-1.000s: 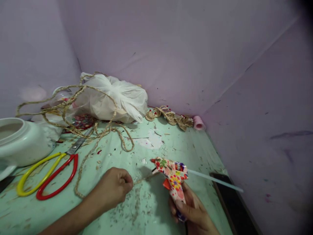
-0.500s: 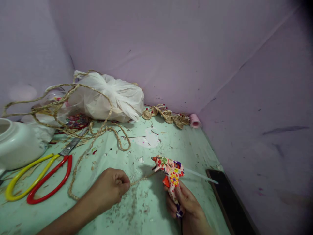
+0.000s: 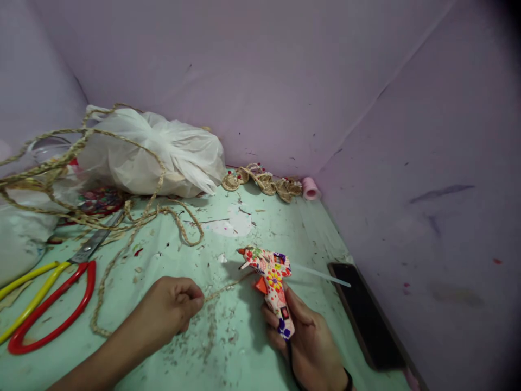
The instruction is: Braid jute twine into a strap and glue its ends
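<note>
In the head view my left hand (image 3: pixel 173 304) is closed in a pinch on a thin braided straw cord (image 3: pixel 223 288), whose end runs right toward the glue gun. My right hand (image 3: pixel 303 331) grips the handle of a flower-patterned hot glue gun (image 3: pixel 274 279) with an orange trigger, its nozzle pointing left. A clear glue stick (image 3: pixel 321 274) sticks out of the gun's back, and a black cable leaves the handle's bottom. More of the braid (image 3: pixel 103 293) passes behind my left forearm and loops up to the far left.
Scissors (image 3: pixel 87 250) with yellow and red handles lie at the left. A white plastic bag (image 3: pixel 163 152) stands at the back, beside small woven straw pieces (image 3: pixel 266 184) and a pink thread spool (image 3: pixel 310 188). At the right edge lies a dark phone (image 3: pixel 370 320). Scraps litter the green tabletop (image 3: pixel 228 347).
The view has shifted right, so everything appears further left. My right hand has turned the glue gun slightly, showing more of its handle. My left hand keeps its pinch on the cord.
</note>
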The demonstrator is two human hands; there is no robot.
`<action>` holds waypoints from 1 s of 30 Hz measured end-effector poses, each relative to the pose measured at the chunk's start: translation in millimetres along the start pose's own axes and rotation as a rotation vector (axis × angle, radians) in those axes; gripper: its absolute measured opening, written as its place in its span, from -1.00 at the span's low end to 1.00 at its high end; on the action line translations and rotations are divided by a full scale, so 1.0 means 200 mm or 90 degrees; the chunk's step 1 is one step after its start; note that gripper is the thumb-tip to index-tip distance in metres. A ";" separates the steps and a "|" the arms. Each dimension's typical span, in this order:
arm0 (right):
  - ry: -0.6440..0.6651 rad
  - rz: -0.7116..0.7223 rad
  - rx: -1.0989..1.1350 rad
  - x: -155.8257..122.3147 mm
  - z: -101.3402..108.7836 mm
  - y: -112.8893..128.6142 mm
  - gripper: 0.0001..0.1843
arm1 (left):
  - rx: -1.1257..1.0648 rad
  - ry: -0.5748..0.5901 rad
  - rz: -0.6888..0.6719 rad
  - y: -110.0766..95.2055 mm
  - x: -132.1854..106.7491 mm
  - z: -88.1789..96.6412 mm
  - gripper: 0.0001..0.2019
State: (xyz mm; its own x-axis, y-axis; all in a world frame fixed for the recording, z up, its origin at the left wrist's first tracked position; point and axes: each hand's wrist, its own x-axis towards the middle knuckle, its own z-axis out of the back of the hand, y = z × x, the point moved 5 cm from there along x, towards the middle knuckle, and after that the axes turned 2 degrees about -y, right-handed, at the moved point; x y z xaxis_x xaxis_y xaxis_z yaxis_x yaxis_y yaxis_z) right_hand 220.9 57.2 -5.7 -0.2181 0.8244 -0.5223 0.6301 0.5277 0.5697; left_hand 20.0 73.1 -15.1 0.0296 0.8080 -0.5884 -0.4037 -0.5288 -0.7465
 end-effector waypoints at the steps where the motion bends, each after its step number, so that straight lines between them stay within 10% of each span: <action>1: -0.002 -0.005 0.001 0.00 0.00 0.00 -0.71 | 0.001 0.002 0.000 0.00 0.00 0.00 -0.67; 17: 0.031 0.129 -0.249 -0.06 0.02 0.08 -0.69 | -0.010 0.049 -0.064 -0.06 0.00 0.00 -0.69; 30: 0.025 0.170 -0.165 0.00 0.05 0.10 -0.63 | 0.071 0.033 -0.191 -0.08 0.00 0.03 -0.73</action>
State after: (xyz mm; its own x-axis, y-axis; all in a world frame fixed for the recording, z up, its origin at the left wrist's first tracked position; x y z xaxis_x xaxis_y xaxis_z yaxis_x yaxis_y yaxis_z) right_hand 241.1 66.0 0.3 -0.1036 0.9447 -0.3111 0.4597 0.3228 0.8273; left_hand 20.6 83.7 -0.5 0.2076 0.9077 -0.3646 -0.4674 -0.2354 -0.8521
